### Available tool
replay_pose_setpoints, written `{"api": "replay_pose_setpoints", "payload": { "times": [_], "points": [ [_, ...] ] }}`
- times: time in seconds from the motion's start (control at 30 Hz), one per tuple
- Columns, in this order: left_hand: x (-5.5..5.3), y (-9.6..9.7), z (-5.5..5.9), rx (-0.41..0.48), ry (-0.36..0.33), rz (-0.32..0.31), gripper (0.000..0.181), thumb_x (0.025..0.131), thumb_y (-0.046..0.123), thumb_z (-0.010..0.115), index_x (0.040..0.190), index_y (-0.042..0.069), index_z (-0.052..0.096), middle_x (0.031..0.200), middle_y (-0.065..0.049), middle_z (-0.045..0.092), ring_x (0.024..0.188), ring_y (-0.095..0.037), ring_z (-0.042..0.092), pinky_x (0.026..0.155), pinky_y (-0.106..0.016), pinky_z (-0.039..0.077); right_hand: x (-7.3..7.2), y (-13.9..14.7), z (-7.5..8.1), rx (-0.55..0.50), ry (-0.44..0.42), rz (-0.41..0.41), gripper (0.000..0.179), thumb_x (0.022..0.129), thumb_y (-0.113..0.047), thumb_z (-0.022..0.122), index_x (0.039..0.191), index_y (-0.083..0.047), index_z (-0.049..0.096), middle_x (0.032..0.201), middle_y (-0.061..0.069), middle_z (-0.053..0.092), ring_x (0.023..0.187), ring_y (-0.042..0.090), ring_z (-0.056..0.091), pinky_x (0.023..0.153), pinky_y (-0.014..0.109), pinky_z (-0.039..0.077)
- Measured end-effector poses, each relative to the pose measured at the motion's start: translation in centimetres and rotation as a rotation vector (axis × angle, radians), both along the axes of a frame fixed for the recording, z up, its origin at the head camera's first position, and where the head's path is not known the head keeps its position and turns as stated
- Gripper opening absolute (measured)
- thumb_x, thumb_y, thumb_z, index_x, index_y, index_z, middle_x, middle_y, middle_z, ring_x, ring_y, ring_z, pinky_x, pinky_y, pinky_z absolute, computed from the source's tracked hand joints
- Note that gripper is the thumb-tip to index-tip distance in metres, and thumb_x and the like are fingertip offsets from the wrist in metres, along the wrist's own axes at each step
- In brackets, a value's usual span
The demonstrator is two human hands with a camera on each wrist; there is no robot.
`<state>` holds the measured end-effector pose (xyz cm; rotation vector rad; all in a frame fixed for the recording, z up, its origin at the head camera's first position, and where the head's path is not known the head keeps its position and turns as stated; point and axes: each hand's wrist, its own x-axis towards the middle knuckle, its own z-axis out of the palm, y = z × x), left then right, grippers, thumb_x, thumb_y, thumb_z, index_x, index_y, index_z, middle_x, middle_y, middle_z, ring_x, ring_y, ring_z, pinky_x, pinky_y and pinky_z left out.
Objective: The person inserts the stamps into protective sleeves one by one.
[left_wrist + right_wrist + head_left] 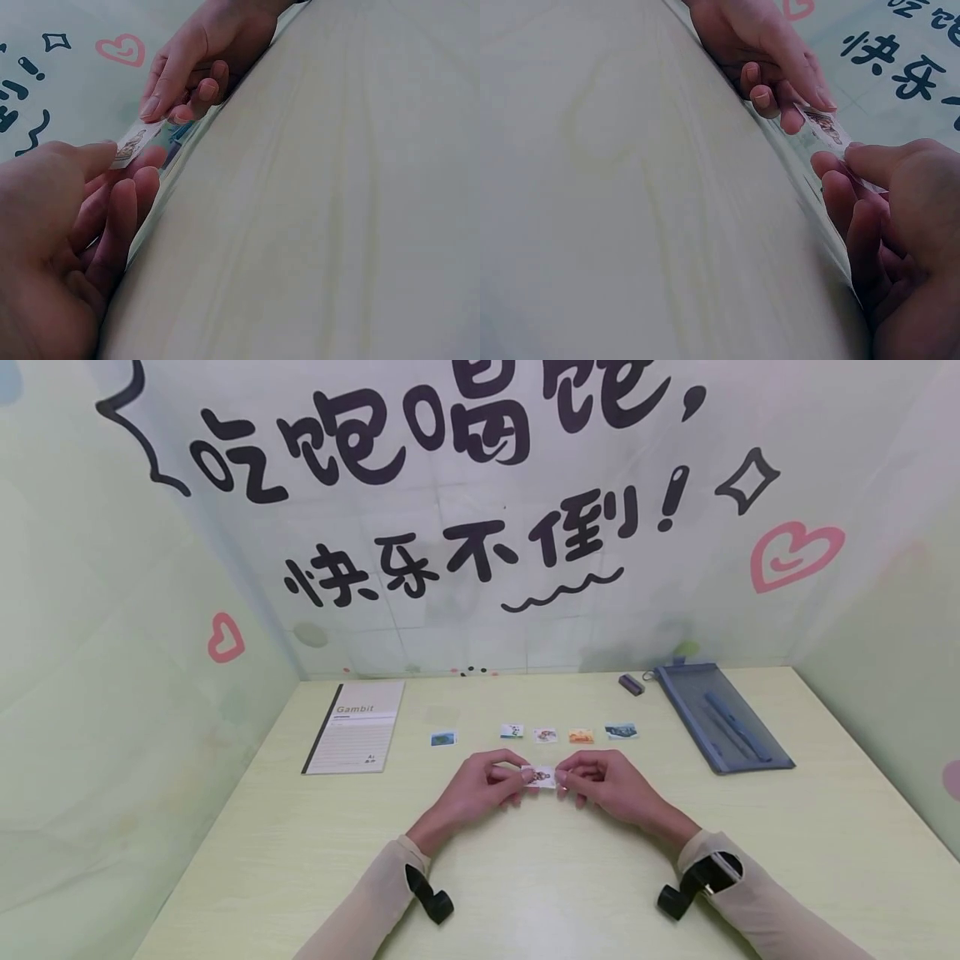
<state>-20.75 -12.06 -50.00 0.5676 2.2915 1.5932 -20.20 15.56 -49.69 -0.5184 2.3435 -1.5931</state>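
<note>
Between both hands, a small white postage stamp (542,777) with a dark printed figure is held up by its two ends. My left hand (480,787) pinches its left end between thumb and fingers. At the right end my right hand (609,787) pinches it the same way. In the left wrist view the stamp (135,146) is tilted, its picture facing up between the two thumbs. The right wrist view shows the stamp (825,127) too, with part of each end hidden under a thumb.
Beyond the hands, several stamps lie in a row, among them a blue-green one (443,738) and an orange one (581,737). A notebook (356,728) lies at the left. To the right are a blue mesh pouch (720,718) with pens inside and a small dark eraser-like block (632,684).
</note>
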Motion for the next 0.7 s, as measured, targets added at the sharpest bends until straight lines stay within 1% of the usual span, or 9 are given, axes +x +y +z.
{"api": "replay_pose_setpoints", "payload": {
  "times": [0.13,0.23,0.37,0.57,0.7],
  "points": [
    [0.01,-0.08,0.26,0.020,-0.026,-0.001,0.019,0.110,0.035,0.066,0.118,0.020,0.073,0.097,0.002,0.085,0.070,-0.012,0.069,0.063,-0.022,0.053,-0.08,0.03,-0.04,-0.011,0.008,-0.018,0.024,0.104,-0.025,0.075,0.118,-0.005,0.077,0.091,0.013,0.081,0.066,0.014,0.066,0.056,0.022,0.046],
    [0.05,-0.10,0.36,0.031,-0.036,-0.005,0.016,0.110,0.031,0.066,0.116,0.017,0.072,0.098,0.001,0.085,0.071,-0.012,0.070,0.063,-0.022,0.054,-0.14,0.06,-0.09,-0.017,0.009,-0.017,0.024,0.105,-0.025,0.075,0.118,-0.005,0.076,0.091,0.013,0.081,0.066,0.014,0.066,0.056,0.021,0.045],
    [0.13,-0.03,0.29,0.039,-0.030,-0.019,0.017,0.109,0.029,0.067,0.116,0.014,0.072,0.099,-0.001,0.086,0.071,-0.011,0.072,0.064,-0.022,0.055,-0.15,0.10,-0.12,-0.015,0.000,-0.013,0.026,0.104,-0.026,0.075,0.118,-0.004,0.076,0.092,0.013,0.081,0.066,0.014,0.067,0.056,0.021,0.045],
    [0.26,0.17,0.24,0.028,-0.023,-0.032,0.015,0.108,0.029,0.069,0.116,0.016,0.072,0.099,0.000,0.086,0.073,-0.011,0.074,0.065,-0.021,0.054,-0.05,0.08,-0.04,-0.012,-0.015,-0.006,0.028,0.104,-0.028,0.076,0.118,-0.003,0.076,0.091,0.013,0.081,0.066,0.015,0.068,0.058,0.021,0.045],
    [0.32,0.30,0.24,0.003,-0.018,-0.042,0.013,0.108,0.029,0.070,0.115,0.018,0.072,0.099,0.002,0.086,0.075,-0.010,0.075,0.066,-0.020,0.051,0.05,0.05,0.06,-0.021,-0.014,0.005,0.027,0.104,-0.026,0.076,0.118,-0.003,0.076,0.090,0.013,0.081,0.066,0.014,0.068,0.060,0.021,0.045]
  ]
}}
